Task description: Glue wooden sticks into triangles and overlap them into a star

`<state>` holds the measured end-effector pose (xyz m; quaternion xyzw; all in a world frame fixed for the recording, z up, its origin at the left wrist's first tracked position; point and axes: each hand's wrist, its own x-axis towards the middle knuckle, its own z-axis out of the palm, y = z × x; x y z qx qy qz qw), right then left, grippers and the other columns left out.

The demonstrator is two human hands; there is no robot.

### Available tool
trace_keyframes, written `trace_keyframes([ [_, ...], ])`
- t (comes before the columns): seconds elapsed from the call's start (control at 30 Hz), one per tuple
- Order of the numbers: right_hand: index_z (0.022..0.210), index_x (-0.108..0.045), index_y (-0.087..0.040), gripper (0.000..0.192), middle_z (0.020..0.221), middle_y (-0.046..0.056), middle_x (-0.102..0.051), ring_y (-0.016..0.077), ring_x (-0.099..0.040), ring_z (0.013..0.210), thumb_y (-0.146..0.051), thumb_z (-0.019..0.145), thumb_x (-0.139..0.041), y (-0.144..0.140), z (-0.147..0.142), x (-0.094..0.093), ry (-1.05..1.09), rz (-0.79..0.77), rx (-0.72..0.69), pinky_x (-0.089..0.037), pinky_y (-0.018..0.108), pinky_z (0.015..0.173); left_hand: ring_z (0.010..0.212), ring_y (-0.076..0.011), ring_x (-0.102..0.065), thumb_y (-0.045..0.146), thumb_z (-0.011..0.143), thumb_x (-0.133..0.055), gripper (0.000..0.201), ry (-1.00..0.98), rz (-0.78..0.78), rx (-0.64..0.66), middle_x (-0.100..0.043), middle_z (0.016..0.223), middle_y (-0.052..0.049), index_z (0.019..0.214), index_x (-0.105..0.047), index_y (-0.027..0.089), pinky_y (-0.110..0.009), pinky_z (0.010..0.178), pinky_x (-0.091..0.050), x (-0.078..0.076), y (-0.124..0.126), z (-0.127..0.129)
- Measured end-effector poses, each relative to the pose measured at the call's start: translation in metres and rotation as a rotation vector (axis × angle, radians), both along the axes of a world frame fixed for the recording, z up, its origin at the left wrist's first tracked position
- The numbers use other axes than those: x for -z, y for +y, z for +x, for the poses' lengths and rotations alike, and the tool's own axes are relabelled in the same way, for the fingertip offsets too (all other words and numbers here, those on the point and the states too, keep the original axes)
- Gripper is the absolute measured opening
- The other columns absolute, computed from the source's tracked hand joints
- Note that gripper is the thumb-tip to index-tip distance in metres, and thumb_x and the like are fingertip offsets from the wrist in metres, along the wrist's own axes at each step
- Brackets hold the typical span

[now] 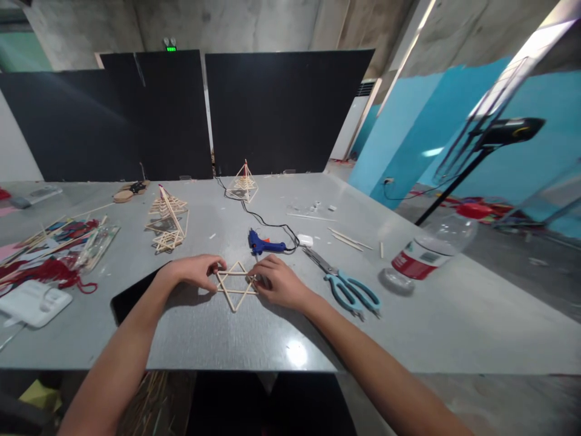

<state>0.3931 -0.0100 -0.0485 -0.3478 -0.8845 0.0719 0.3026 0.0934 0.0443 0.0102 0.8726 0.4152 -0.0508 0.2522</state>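
A six-pointed star made of thin wooden sticks lies on the grey table in front of me. My left hand is at its left side, thumb and curled fingertips against the sticks. At the right side, my right hand is closed with its fingertips on the star's edge, covering the right-hand points. Just beyond the star lies a blue hot glue gun with a black cord. Scissors with light blue handles rest to the right of my right hand.
Stick structures stand at the back left, another at the back. A phone lies under my left forearm. A plastic bottle is at right, loose sticks nearby. Red yarn and packets lie left.
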Motion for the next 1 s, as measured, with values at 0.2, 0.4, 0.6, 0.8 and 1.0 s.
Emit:
trace_keyframes([
  [0.2,0.11,-0.078,-0.022,0.017,0.102,0.007,-0.081,0.026,-0.062,0.1,-0.015,0.098,-0.068,0.001,-0.002,0.002,0.039,-0.023,-0.017,-0.052,0.043,0.094,0.111,-0.0253,-0.073,0.041,0.107,-0.073,0.039,0.073,0.027,-0.045,-0.071,0.131,-0.011,0.137,-0.066,0.017,-0.047,0.096,-0.065,-0.008,-0.007,0.009],
  [0.4,0.112,-0.078,-0.024,0.025,0.104,0.005,-0.082,0.0245,-0.064,0.101,-0.01,0.095,-0.068,-0.003,-0.005,0.001,0.059,-0.049,-0.066,-0.054,0.041,0.095,0.097,-0.0222,-0.072,0.045,0.105,-0.074,0.046,0.145,0.009,-0.07,-0.072,0.119,-0.008,0.14,-0.064,0.018,-0.043,0.09,-0.063,-0.023,-0.021,0.014],
  [0.6,0.11,-0.079,-0.025,0.026,0.104,0.003,-0.083,0.0231,-0.063,0.098,-0.008,0.094,-0.067,-0.008,-0.008,-0.005,0.033,-0.05,-0.11,-0.053,0.039,0.093,0.082,-0.0207,-0.066,0.043,0.068,-0.101,0.081,0.172,-0.008,-0.078,-0.07,0.101,0.0,0.138,-0.065,0.025,-0.033,0.075,-0.052,-0.03,-0.028,0.017],
  [0.8,0.102,-0.08,-0.024,0.018,0.102,0.006,-0.082,0.0241,-0.061,0.095,-0.011,0.093,-0.071,-0.003,-0.001,-0.007,0.001,-0.041,-0.077,-0.05,0.041,0.091,0.087,-0.0191,-0.065,0.049,0.1,-0.077,0.039,0.163,-0.021,-0.025,-0.069,0.105,-0.004,0.122,-0.068,0.018,-0.038,0.084,-0.058,-0.024,-0.025,0.018],
  [1.0,0.097,-0.079,-0.022,0.017,0.097,0.007,-0.079,0.0268,-0.061,0.098,-0.01,0.089,-0.071,-0.002,0.006,-0.009,-0.015,-0.039,-0.031,-0.049,0.043,0.092,0.109,-0.0287,-0.069,0.051,0.072,-0.097,0.08,0.06,0.027,-0.041,-0.071,0.123,-0.009,0.139,-0.064,0.021,-0.042,0.098,-0.056,-0.016,-0.017,0.013],
])
